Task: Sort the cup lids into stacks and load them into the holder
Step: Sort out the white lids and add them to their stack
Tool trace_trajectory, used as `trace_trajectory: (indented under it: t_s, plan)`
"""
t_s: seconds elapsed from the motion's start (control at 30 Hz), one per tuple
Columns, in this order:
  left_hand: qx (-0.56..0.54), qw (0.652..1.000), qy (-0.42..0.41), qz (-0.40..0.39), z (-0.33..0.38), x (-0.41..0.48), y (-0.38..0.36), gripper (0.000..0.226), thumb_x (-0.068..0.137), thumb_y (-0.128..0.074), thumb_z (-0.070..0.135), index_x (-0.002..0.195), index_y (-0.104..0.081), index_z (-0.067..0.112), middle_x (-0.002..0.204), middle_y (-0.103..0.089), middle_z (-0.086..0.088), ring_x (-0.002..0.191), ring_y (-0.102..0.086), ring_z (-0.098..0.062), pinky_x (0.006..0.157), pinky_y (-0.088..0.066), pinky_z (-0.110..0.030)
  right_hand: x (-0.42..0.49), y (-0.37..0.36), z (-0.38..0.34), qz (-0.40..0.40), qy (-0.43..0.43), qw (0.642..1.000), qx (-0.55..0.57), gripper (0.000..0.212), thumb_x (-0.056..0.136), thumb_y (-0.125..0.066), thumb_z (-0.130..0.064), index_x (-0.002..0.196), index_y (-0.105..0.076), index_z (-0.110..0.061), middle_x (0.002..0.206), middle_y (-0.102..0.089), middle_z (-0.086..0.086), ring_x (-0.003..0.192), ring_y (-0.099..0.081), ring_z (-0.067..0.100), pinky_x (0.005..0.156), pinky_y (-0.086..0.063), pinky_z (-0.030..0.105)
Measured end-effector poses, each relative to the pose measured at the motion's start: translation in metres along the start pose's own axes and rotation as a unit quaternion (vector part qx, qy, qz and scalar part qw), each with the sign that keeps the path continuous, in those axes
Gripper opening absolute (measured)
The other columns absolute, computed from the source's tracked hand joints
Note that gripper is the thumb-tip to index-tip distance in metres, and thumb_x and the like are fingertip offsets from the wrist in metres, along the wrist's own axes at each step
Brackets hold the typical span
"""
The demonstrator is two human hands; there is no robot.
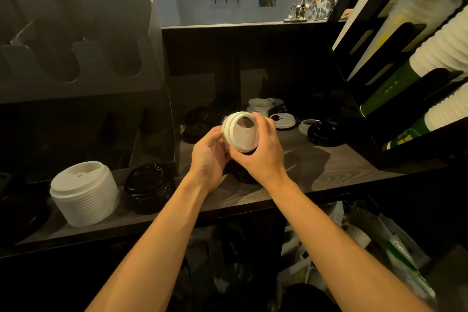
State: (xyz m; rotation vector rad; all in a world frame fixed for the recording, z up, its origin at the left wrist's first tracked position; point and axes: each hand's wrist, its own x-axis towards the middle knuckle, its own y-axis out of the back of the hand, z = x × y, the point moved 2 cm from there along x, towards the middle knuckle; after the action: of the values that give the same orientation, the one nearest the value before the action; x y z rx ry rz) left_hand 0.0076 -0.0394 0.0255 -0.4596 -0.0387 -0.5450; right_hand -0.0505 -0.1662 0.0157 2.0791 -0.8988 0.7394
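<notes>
Across the full width in front of me runs the dark wood-grain counter [329, 172]. At its left end stands the grey holder [83, 40], the biggest thing on it, with deep rounded slots cut into its tiers. On the far right a black rack [379, 30] leans back, carrying slanted sleeves of white ribbed cups [443, 50] and green cups [387, 88].

Near the counter's front left edge sits the tall white stack [83, 192], lids nested upright, and just beside it on the right is the lower black stack [149, 187]. The two are close, but I cannot tell whether they touch.

Both of my forearms reach in over the front edge to the middle of the counter. My left hand [210, 157] cups the short white stack [240, 132] from the left and below, fingers curled round its rim. My right hand [263, 152] wraps it from the right, fingers bent over its top edge. Held between them, that stack is tipped so that its flat top with the sip opening faces me, lifted clear above the counter.

Behind my hands loose lids lie scattered: a pile of white lids [260, 105] toward the back, a single white lid [282, 120] just to its right, a black lid [324, 133] further right, and dark lids [200, 119] in shadow to the left.
</notes>
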Motion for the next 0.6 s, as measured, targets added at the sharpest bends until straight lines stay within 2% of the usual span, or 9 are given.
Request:
trace_trajectory:
  t_s: [0.07, 0.1, 0.17, 0.27, 0.33, 0.43, 0.5, 0.6]
  plan:
    - [0.013, 1.000, -0.009, -0.016, 0.001, -0.001, -0.004, 0.034, 0.104, -0.050, 0.036, 0.108, -0.067, 0.008, 0.115, -0.071, -0.017, 0.104, -0.066, -0.029, 0.088, -0.054, -0.040, 0.001, -0.001, 0.001, -0.002, 0.003, 1.000, -0.016, 0.095, 0.070, -0.086, -0.050, 0.146, -0.040, -0.014, 0.142, -0.044, 0.000, 0.128, -0.046, 0.015, 0.092, -0.049, 0.028]
    - [0.034, 0.999, -0.016, -0.023, 0.001, -0.001, -0.005, 0.029, 0.098, -0.061, 0.035, 0.106, -0.067, 0.008, 0.119, -0.070, -0.022, 0.106, -0.068, -0.032, 0.091, -0.055, -0.042, 0.001, -0.002, 0.001, -0.005, 0.004, 1.000, -0.024, 0.096, 0.070, -0.086, -0.050, 0.146, -0.040, -0.013, 0.142, -0.044, 0.001, 0.128, -0.047, 0.017, 0.094, -0.048, 0.028]
    - [0.067, 0.998, -0.022, -0.004, 0.000, -0.002, -0.005, 0.023, 0.087, -0.077, 0.021, 0.101, -0.063, 0.009, 0.119, -0.069, -0.026, 0.108, -0.068, -0.041, 0.093, -0.054, -0.048, 0.000, -0.002, 0.001, -0.008, 0.012, 0.999, -0.047, 0.095, 0.072, -0.085, -0.050, 0.146, -0.039, -0.011, 0.142, -0.045, 0.004, 0.128, -0.048, 0.019, 0.095, -0.048, 0.030]
    - [0.069, 0.997, -0.032, 0.030, -0.002, 0.000, -0.002, 0.024, 0.091, -0.073, 0.017, 0.109, -0.063, 0.004, 0.107, -0.075, -0.016, 0.097, -0.073, -0.031, 0.085, -0.057, -0.041, 0.001, -0.003, 0.000, -0.018, 0.010, 0.999, -0.028, 0.091, 0.074, -0.079, -0.058, 0.145, -0.041, -0.015, 0.140, -0.045, 0.001, 0.126, -0.048, 0.016, 0.091, -0.049, 0.028]
    - [0.056, 0.997, -0.039, 0.041, -0.002, 0.002, 0.001, 0.030, 0.095, -0.068, 0.021, 0.117, -0.063, 0.001, 0.108, -0.074, -0.013, 0.096, -0.073, -0.026, 0.082, -0.059, -0.036, 0.001, -0.003, 0.000, -0.020, 0.000, 1.000, 0.020, 0.076, 0.084, -0.067, -0.060, 0.144, -0.042, -0.020, 0.137, -0.047, -0.004, 0.120, -0.050, 0.010, 0.090, -0.050, 0.026]
    - [0.041, 0.997, -0.045, 0.040, -0.002, 0.004, 0.003, 0.034, 0.098, -0.065, 0.024, 0.121, -0.061, 0.000, 0.112, -0.071, -0.013, 0.102, -0.070, -0.027, 0.085, -0.059, -0.037, 0.000, 0.000, 0.003, 0.007, -0.033, 0.996, 0.086, 0.046, 0.103, -0.048, -0.044, 0.144, -0.047, -0.022, 0.135, -0.055, -0.006, 0.117, -0.055, 0.006, 0.094, -0.054, 0.034]
    - [0.072, 0.994, -0.070, 0.047, -0.003, 0.003, 0.002, 0.038, 0.096, -0.066, 0.032, 0.121, -0.063, 0.004, 0.115, -0.070, -0.012, 0.105, -0.070, -0.027, 0.089, -0.059, -0.038, 0.001, 0.004, 0.002, 0.019, -0.046, 0.992, 0.116, 0.039, 0.105, -0.051, -0.034, 0.142, -0.052, -0.020, 0.131, -0.061, -0.005, 0.115, -0.059, 0.007, 0.092, -0.055, 0.030]
    - [0.181, 0.970, -0.139, 0.080, -0.002, -0.004, 0.000, 0.045, 0.091, -0.066, 0.047, 0.121, -0.067, 0.013, 0.111, -0.072, -0.005, 0.103, -0.070, -0.020, 0.088, -0.058, -0.031, 0.000, 0.012, -0.005, 0.015, -0.041, 0.990, 0.135, 0.038, 0.103, -0.057, -0.030, 0.140, -0.055, -0.020, 0.127, -0.064, -0.006, 0.110, -0.061, 0.004, 0.085, -0.053, 0.016]
